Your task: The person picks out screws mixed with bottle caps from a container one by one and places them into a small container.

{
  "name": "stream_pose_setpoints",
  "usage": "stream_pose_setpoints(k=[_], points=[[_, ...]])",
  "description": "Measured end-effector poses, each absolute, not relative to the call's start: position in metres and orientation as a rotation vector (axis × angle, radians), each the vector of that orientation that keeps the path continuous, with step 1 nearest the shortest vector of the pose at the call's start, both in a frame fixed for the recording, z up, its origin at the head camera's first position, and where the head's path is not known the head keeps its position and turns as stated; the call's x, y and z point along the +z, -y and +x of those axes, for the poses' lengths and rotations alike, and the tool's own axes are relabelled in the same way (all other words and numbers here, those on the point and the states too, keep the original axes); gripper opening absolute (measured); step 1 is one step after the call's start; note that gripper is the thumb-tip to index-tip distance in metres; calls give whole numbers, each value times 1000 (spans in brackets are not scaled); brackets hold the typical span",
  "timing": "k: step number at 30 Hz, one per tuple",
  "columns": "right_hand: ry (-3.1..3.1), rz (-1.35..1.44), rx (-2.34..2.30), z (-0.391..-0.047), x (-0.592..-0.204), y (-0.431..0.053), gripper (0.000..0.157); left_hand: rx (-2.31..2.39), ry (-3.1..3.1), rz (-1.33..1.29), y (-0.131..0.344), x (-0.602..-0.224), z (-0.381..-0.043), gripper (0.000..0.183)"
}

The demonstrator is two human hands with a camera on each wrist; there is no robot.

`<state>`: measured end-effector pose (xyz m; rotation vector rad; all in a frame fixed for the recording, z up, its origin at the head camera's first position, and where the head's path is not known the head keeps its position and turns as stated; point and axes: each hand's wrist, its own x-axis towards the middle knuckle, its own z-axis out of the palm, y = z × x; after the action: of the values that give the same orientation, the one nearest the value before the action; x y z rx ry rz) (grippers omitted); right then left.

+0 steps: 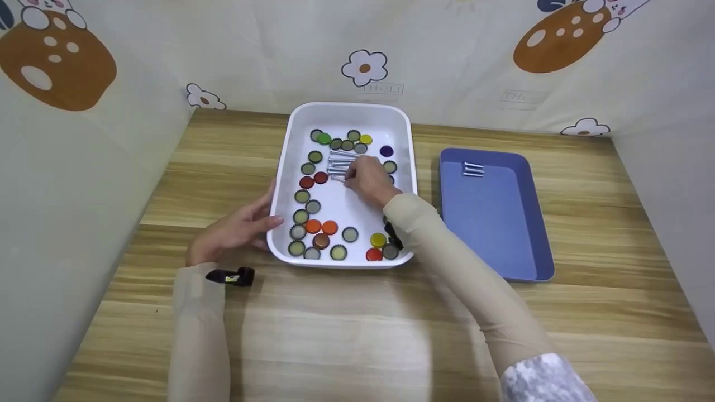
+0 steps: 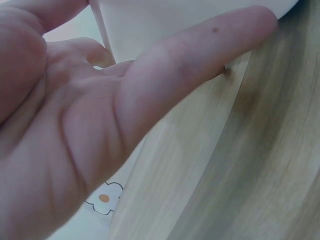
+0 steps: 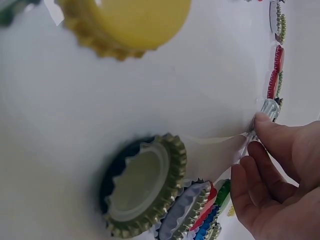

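A white tray [image 1: 346, 266] holds many bottle caps and a row of silver screws [image 1: 339, 162]. My right hand [image 1: 368, 177] is inside it, over the right end of the row. In the right wrist view, the thumb and fingertips of this right hand [image 3: 280, 175] pinch a screw [image 3: 249, 140], partly hidden by the fingers. My left hand [image 1: 240, 223] touches the tray's left wall from outside, thumb tip at the rim. Its fingers lie mostly straight along the outer wall in the left wrist view, where the palm of the left hand [image 2: 90, 115] faces the camera.
To the right stands a blue tray [image 1: 486, 223] with several screws [image 1: 473, 169] near its far left corner. Caps line the white tray's sides, including a yellow cap [image 3: 145, 20] and an upturned cap [image 3: 145, 185]. Patterned cloth walls [image 1: 447, 67] enclose the wooden table [image 1: 335, 335].
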<state>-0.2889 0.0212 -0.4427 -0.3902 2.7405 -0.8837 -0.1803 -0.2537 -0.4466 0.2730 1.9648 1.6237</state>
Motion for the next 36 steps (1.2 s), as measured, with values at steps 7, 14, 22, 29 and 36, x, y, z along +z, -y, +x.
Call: stream_pose_setpoints(k=[7, 14, 22, 29, 36], points=[[-2736, -391, -864, -288, -441, -21, 11, 1629, -1946, 280, 255, -446, -180, 84], [-2753, -404, -826, -289, -442, -21, 12, 1603, -1973, 278, 254, -445, -181, 85], [-2777, -416, -749, -288, -441, -20, 14, 1608, -1962, 290, 253, -445, -180, 86], [-2774, -417, -674, -289, -435, -20, 17, 1614, -1951, 281, 252, -444, -180, 85], [-2817, -476, -589, -293, -418, -17, 21, 1615, -1956, 291, 254, -444, -180, 85]])
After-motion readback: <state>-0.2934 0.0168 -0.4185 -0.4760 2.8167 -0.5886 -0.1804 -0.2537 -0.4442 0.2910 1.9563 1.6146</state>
